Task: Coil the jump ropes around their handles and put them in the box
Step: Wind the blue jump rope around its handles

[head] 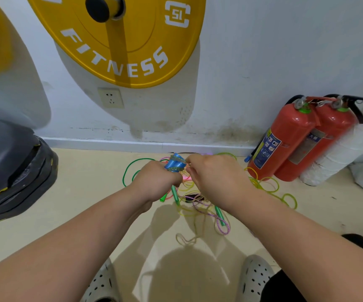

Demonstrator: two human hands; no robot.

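Above the floor [84,192], near the wall, both forearms reach forward and meet side by side. The left hand [157,182] is fisted, fingers curled tight round a pair of blue handles [174,162] held upright, their tops poking above the knuckles. A braided cord [176,169] crosses the handles in a few turns. The right hand [216,182], back upward, pinches that cord just beside the handles. Beneath the hands, a green rope [132,168], a yellow rope [267,184] and green handles [219,215] lie tangled on the floor. Two fire extinguishers [285,140] lean at right.
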